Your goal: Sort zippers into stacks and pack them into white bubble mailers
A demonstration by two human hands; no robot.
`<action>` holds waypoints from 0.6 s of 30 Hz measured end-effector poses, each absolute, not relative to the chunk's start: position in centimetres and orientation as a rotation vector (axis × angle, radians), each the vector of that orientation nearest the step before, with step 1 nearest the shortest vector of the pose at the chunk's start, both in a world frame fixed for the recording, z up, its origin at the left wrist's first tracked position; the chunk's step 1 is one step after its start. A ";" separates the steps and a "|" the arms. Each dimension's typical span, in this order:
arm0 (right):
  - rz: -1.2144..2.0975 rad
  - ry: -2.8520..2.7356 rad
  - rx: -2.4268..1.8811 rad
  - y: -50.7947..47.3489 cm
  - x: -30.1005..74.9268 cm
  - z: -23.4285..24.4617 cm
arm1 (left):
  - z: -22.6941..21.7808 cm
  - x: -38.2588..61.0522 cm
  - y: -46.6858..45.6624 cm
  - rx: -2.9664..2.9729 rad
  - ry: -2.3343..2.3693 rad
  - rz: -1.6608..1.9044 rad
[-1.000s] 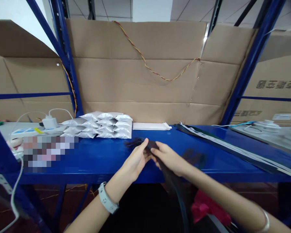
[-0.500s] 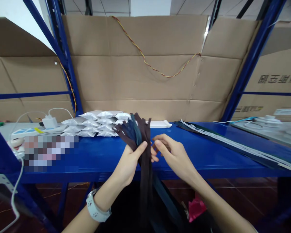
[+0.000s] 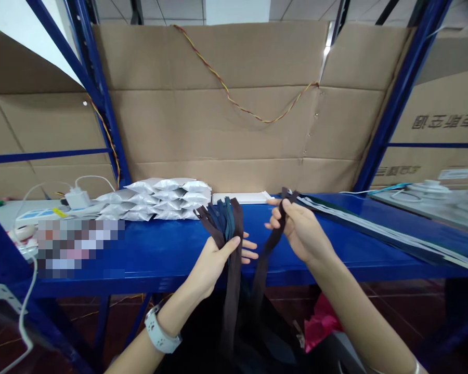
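Observation:
My left hand [image 3: 214, 265] grips a bunch of dark brown and teal fabric zippers [image 3: 226, 221] at the middle of the blue shelf, with their long tails hanging down past the shelf's front edge. Several zippers fan out above my thumb. My right hand [image 3: 300, 228] is apart from the bunch, to the right. Its thumb and fingers pinch the top of one dark brown zipper [image 3: 268, 265], which hangs down below the hand.
Silver pouches [image 3: 156, 200] lie stacked on the blue shelf [image 3: 159, 254], beside a white packet [image 3: 237, 198]. Long dark and white strips [image 3: 374, 224] run along the right. A power strip [image 3: 39, 217] with a charger [image 3: 77, 198] sits at left. Cardboard [image 3: 218, 130] lines the back.
My right hand has moved right, taking one dark brown zipper away from the bunch. My left hand still grips the remaining zippers, and the view has shifted slightly.

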State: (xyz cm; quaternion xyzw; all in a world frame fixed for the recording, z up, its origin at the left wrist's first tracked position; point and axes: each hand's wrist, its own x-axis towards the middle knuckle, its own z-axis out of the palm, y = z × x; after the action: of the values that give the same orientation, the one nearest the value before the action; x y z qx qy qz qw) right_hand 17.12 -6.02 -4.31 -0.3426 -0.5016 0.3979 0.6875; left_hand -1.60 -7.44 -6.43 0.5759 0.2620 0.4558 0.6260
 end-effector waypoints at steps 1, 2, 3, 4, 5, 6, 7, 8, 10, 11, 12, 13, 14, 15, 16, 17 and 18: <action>1.011 -1.112 -0.738 -6.0 17.1 -4.3 | -6.5 -1.6 -7.5 1.334 0.600 1.030; 1.098 -1.119 -0.736 -6.0 16.8 -4.4 | -6.5 -1.5 -7.7 1.349 0.600 1.012; 1.144 -1.138 -0.752 -6.1 16.4 -4.6 | -6.6 -1.4 -7.8 1.367 0.599 0.992; 1.154 -1.167 -0.781 -6.2 15.9 -4.8 | -6.7 -1.3 -7.9 1.385 0.595 0.970; 1.133 -1.200 -0.815 -6.3 15.4 -5.1 | -6.7 -1.2 -8.1 1.400 0.592 0.951; 1.088 -1.232 -0.846 -6.3 14.9 -5.3 | -6.8 -1.0 -8.1 1.410 0.592 0.938; 1.025 -1.260 -0.870 -6.4 14.6 -5.5 | -6.8 -0.9 -8.2 1.416 0.594 0.933; 0.953 -1.282 -0.886 -6.4 14.4 -5.7 | -6.9 -0.8 -8.2 1.419 0.599 0.935; 0.809 -1.319 -0.915 -6.2 14.4 -5.9 | -6.8 -0.7 -8.1 1.412 0.611 0.963; 0.746 -1.336 -0.933 -6.1 14.6 -6.0 | -6.7 -0.7 -8.1 1.399 0.616 0.984; 0.690 -1.345 -0.953 -5.9 15.0 -6.0 | -6.7 -0.8 -8.0 1.378 0.624 1.011; 0.640 -1.335 -0.965 -5.7 15.3 -5.9 | -6.6 -0.9 -7.9 1.351 0.635 1.044; 0.606 -1.303 -0.956 -5.6 15.7 -5.8 | -6.5 -1.0 -7.8 1.321 0.649 1.080; 0.601 -1.252 -0.920 -5.4 16.1 -5.6 | -6.5 -1.1 -7.7 1.297 0.658 1.114; 0.640 -1.198 -0.864 -5.3 16.4 -5.4 | -6.4 -1.2 -7.7 1.287 0.663 1.140; 0.721 -1.152 -0.799 -5.3 16.6 -5.2 | -6.4 -1.3 -7.6 1.289 0.660 1.154; 0.834 -1.121 -0.740 -5.3 16.8 -5.0 | -6.4 -1.4 -7.6 1.300 0.651 1.156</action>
State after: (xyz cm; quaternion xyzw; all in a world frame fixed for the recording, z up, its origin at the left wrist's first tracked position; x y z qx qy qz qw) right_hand 16.76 -5.34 -5.03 -0.3325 -0.5039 0.3750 0.7035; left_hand -1.38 -7.61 -6.38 0.5605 0.2808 0.4984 0.5987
